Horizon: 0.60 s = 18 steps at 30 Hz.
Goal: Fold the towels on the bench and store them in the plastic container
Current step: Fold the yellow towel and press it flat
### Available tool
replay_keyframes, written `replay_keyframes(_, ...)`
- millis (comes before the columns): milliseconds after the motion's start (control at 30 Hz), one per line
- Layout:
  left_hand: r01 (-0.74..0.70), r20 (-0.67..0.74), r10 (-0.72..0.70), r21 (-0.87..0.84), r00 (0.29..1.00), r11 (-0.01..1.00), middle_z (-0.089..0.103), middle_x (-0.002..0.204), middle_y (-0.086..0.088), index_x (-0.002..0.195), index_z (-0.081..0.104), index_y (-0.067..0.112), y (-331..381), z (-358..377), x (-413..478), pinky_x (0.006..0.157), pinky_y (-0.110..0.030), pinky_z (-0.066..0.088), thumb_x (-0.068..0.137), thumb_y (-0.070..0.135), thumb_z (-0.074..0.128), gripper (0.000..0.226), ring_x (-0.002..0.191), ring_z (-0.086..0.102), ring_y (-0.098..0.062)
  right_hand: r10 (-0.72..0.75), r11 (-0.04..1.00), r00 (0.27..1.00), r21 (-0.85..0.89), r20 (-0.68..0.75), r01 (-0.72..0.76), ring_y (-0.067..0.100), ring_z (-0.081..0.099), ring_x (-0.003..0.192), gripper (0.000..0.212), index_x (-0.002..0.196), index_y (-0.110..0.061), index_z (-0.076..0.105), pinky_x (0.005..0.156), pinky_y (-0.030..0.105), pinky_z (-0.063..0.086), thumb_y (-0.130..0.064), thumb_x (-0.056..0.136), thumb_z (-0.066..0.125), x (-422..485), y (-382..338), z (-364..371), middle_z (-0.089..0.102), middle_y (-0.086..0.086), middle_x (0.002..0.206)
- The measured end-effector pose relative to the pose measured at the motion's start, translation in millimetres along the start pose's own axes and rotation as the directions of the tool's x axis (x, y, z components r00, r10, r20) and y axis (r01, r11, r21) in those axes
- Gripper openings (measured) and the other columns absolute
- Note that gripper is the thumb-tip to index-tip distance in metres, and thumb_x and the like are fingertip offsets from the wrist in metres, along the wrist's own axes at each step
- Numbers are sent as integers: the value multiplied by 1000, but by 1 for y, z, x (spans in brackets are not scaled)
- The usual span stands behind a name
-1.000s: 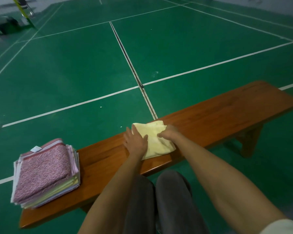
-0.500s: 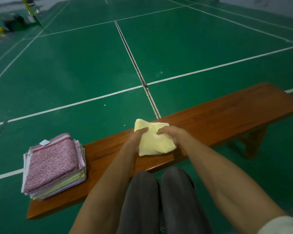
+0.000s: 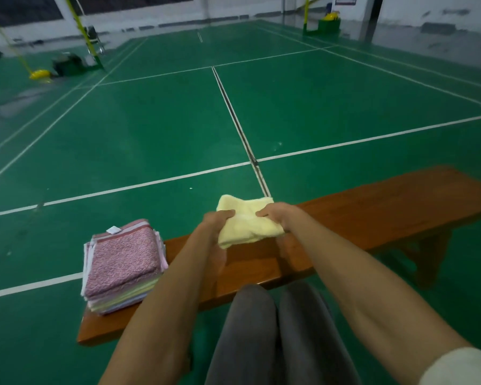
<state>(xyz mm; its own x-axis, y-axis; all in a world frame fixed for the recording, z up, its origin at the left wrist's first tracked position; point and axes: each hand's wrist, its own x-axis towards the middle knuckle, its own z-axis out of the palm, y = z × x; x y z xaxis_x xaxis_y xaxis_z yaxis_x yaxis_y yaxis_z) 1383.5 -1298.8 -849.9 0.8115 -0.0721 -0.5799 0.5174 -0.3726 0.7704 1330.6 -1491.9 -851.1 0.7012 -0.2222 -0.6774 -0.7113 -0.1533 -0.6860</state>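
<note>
Folded yellow towel held between both hands above the desk

I see my left hand (image 3: 215,222) and right hand (image 3: 279,215) with fingers curled on opposite ends of the yellow towel (image 3: 247,225); its long axis runs hand to hand, and the towel stack (image 3: 124,259) lies to the left, nearer my left hand.

Towel (image 3: 247,226): folded, yellow, held above the bench (image 3: 372,209).
Left hand (image 3: 215,222): grips the towel's left edge.
Right hand (image 3: 278,215): grips its right edge.
Stack (image 3: 124,262): folded towels, pink on top, at the bench's left end.
Floor (image 3: 150,129): green court, white lines.
</note>
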Motion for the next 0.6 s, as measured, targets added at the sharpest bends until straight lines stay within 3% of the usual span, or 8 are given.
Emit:
replay_keyframes(33,-12,-7,12,-1,1000,1000,63,128,-19,134,53,3,2,-9,-4,86,-51,57,82,36,82,69,105,65,-38,25,1000,999,8,21,-25,36,66,104,67,127,-5,57,93,54,56,-33,74,86,4,-5,3,66,17,119)
replay_keyframes(100,-29,-5,29,-3,1000,1000,63,129,-19,136,52,1,5,-27,-7,88,-50,58,81,33,83,71,104,66,-37,-6,1000,999,-28,45,7,24,68,74,31,107,-7,64,64,33,59,-29,88,75,-18,-22,12,68,12,93)
replay_keyframes(133,-34,-12,34,-13,999,999,64,129,-19,138,51,0,4,-37,-5,90,-50,58,79,33,84,74,104,67,-36,-31,997,998,-66,50,34,17,61,55,16,94,-9,63,48,23,50,-25,95,67,-34,-31,17,63,8,77)
replay_keyframes(167,-44,-23,43,-30,999,999,65,128,-19,139,51,0,4,-46,-4,91,-50,58,77,33,85,78,104,67,-36,-51,992,998,-117,42,56,13,51,41,17,84,-10,61,39,18,40,-20,98,61,-50,-40,23,55,6,66)
replay_keyframes(233,-72,-46,70,-45,996,996,67,125,-18,138,52,0,3,-62,-2,92,-49,58,73,34,86,81,102,68,-34,-87,980,995,-175,44,94,10,39,33,25,75,-11,55,35,15,30,-16,99,56,-58,-53,33,46,3,54)
replay_keyframes(333,-110,-99,102,-83,990,990,66,126,-19,137,53,-3,7,-81,-18,91,-45,57,81,29,83,70,105,67,-34,-112,976,992,-181,62,122,13,42,46,25,78,-12,54,41,19,32,-20,101,56,-60,-67,51,49,5,63)
replay_keyframes(500,-151,-182,136,-71,974,986,64,126,-19,137,52,-6,-1,-127,-38,90,-41,57,86,27,79,66,103,65,-34,-186,975,979,-108,83,195,24,60,79,9,102,-12,58,68,35,51,-20,101,62,-64,-87,94,60,9,87)
replay_keyframes(600,-146,-220,131,-55,967,988,63,130,-19,138,51,-5,-14,-158,-40,92,-44,56,88,28,77,65,106,64,-34,-194,977,974,-65,120,203,29,67,91,21,117,-7,60,87,46,56,-15,98,65,-61,-97,123,68,12,102)
